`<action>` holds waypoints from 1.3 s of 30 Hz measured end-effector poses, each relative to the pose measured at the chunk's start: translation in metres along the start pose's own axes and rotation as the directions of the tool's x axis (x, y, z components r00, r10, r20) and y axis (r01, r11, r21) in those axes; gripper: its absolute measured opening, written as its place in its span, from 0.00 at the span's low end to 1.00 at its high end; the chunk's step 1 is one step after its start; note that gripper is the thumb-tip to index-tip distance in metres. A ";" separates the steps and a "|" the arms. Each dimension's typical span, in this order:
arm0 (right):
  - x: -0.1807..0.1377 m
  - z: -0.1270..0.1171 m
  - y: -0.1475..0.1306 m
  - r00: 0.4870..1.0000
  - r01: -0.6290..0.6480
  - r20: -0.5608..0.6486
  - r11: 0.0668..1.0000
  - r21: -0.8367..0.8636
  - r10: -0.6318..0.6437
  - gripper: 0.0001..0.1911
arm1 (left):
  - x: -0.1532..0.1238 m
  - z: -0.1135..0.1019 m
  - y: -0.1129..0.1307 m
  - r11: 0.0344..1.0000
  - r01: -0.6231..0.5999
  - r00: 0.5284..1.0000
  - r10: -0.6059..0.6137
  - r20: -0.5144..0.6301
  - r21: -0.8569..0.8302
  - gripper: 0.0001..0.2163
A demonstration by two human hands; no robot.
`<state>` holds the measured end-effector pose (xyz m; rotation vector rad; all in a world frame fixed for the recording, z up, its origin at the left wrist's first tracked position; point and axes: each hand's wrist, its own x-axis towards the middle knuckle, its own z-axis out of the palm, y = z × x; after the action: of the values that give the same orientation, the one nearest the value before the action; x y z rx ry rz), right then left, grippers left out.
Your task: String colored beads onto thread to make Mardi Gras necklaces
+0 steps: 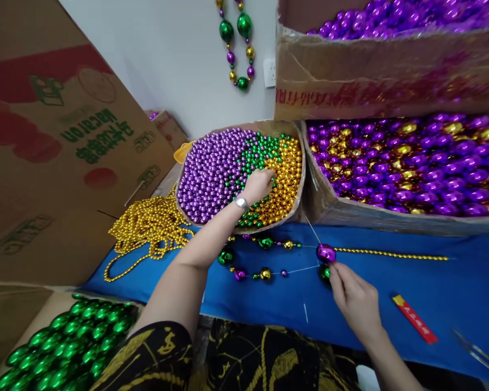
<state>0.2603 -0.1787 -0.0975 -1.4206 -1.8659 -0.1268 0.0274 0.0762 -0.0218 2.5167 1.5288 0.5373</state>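
My left hand [259, 184], with a watch [241, 202] on its wrist, reaches into a box of small beads [212, 168] coloured purple, green and gold. Its fingers are curled together among the green and gold beads; what they hold is hidden. My right hand [355, 297] pinches a bead strand at a large purple bead [326, 252] and a green bead [324, 273]. From there, two thin strings lead left to the strand's spaced beads, such as a gold bead [265, 273], on the blue cloth [277, 304].
A straight gold bead chain [395, 254] lies to the right. Also on the cloth are a red-and-yellow packet [414, 319] and metal tweezers [478, 350]. Gold bead chains [146, 228] are piled at left. Cartons of purple-and-gold [411, 163] and green balls [69, 342] stand around. A necklace [244, 24] hangs behind.
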 end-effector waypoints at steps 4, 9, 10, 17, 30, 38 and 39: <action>0.000 0.003 -0.001 1.000 0.010 0.007 1.000 -0.003 -0.010 0.07 | 0.024 0.013 -0.007 0.997 -0.018 0.997 0.012 0.082 0.071 0.10; 0.002 0.001 -0.003 1.000 -0.008 0.010 1.000 0.013 0.008 0.07 | 0.013 0.009 0.003 0.995 0.036 0.999 -0.039 -0.034 -0.091 0.07; 0.002 0.000 -0.004 1.000 -0.019 0.019 0.999 0.026 0.019 0.07 | 0.006 0.006 0.007 0.961 0.062 0.994 -0.083 -0.067 -0.270 0.07; 0.009 -0.002 -0.012 0.998 -0.050 0.029 0.991 0.125 0.047 0.07 | -0.064 -0.010 0.059 -0.065 0.320 0.945 -0.050 0.323 -0.945 0.13; 0.010 -0.003 -0.015 1.000 0.006 -0.009 0.998 0.068 -0.005 0.06 | -0.087 -0.001 0.082 0.005 0.287 0.958 -0.010 0.287 -0.958 0.12; 0.006 -0.007 -0.005 0.994 -0.074 -0.071 0.989 0.124 0.083 0.05 | -0.026 -0.040 0.118 0.494 -0.245 0.947 0.305 -0.097 -0.834 0.13; 0.005 -0.007 -0.003 0.993 -0.080 -0.078 0.988 0.130 0.091 0.05 | -0.002 -0.040 0.124 0.593 -0.335 0.928 0.342 -0.147 -0.733 0.12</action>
<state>0.2610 -0.1793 -0.0881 -1.3847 -1.7111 -0.0249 0.1147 0.0136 0.0528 2.0839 0.5669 0.9680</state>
